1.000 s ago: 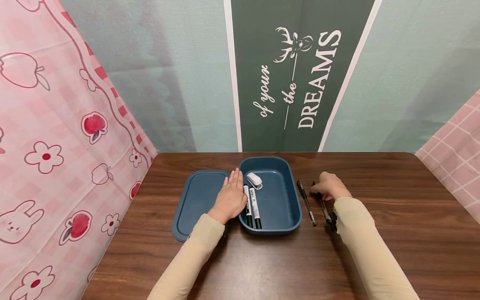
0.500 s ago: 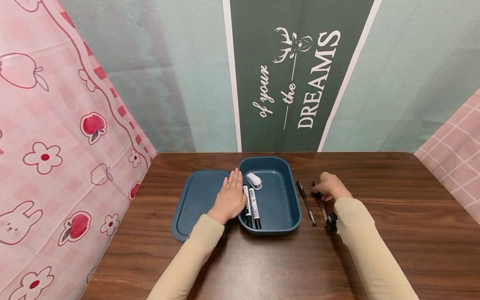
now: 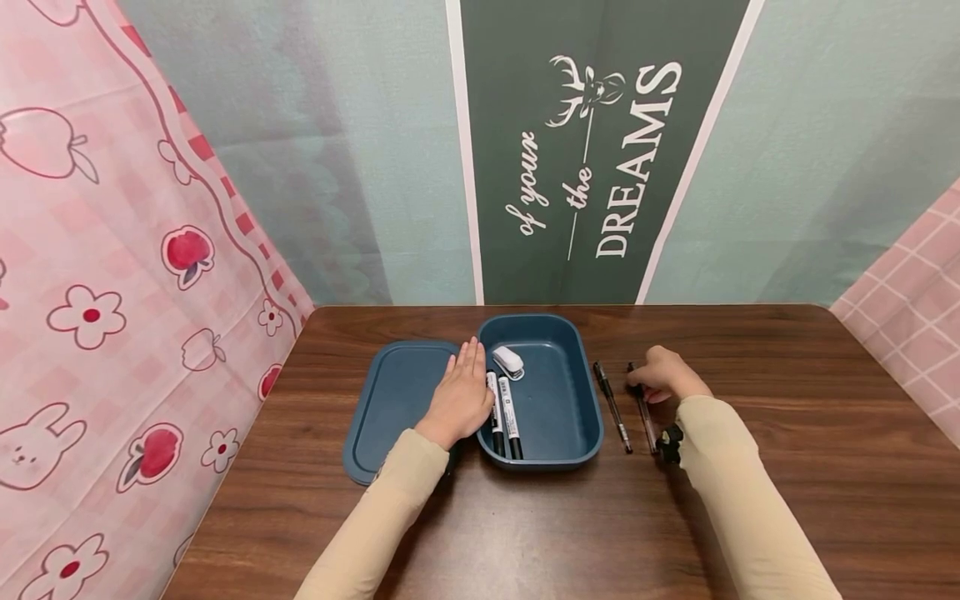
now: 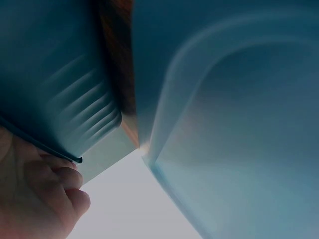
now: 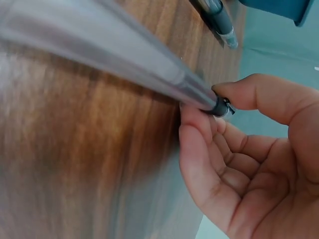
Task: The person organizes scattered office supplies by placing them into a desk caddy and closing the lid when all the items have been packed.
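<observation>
My left hand (image 3: 459, 398) rests on the left rim of a blue plastic box (image 3: 558, 400), its fingers straight and together. In the left wrist view the fingertips touch the edge beside the box's ridged wall (image 4: 82, 109). Inside the box, two white-and-black markers (image 3: 511, 417) lie by the left side, with a small white stapler (image 3: 508, 361) behind them. To the right of the box, my right hand (image 3: 663, 375) pinches the dark end of a clear-barrelled pen (image 3: 647, 421) between thumb and forefinger. In the right wrist view the pen (image 5: 149, 59) runs close along the tabletop.
A second black-and-clear pen (image 3: 613, 407) lies between the box and the held pen. The blue lid (image 3: 393, 400) lies flat left of the box, partly under my left forearm. Everything stands on a brown wooden table (image 3: 540, 533), with a printed curtain (image 3: 375, 150) behind.
My right hand and the pen it pinches have shifted very slightly to the right. The left hand, the box and its contents stay in place.
</observation>
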### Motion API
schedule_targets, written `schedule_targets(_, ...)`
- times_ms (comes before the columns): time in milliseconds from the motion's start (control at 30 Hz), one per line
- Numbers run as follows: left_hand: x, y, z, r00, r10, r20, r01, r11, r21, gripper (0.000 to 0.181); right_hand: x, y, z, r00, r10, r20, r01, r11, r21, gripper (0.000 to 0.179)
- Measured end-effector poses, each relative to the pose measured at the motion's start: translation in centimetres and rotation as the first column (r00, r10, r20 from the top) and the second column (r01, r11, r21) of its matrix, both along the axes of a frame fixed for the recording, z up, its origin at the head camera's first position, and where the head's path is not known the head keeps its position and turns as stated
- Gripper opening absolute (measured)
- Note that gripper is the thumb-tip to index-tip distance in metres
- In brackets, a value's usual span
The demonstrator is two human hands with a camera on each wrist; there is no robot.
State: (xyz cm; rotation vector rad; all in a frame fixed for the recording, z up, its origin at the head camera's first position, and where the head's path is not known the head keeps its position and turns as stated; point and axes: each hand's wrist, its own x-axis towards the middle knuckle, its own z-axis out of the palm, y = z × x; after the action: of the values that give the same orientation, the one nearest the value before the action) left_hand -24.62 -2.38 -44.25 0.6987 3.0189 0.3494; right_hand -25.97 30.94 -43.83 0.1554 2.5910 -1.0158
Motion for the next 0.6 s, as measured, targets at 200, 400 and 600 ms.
schedule_targets(200, 0.05, 0.01, 0.05, 1.0, 0.0, -0.003, 0.0, 1.0, 0.005, 0.063, 0.01, 0.69, -0.09, 1.0, 0.025, 0.019, -0.023, 0.996, -0.089, 0.025)
schedule_targets(400, 0.04, 0.09, 0.0, 1.0, 0.003, 0.002, -0.003, 1.0, -0.004, 0.063, 0.37, 0.99, 0.1, 0.999, 0.019, 0.033, -0.013, 0.987, -0.161, 0.034)
schedule_targets(600, 0.01, 0.09, 0.0, 1.0, 0.005, 0.007, -0.005, 1.0, -0.003, 0.063, 0.39, 1.06, 0.07, 0.998, -0.004, 0.06, 0.016, 0.982, -0.19, 0.033)
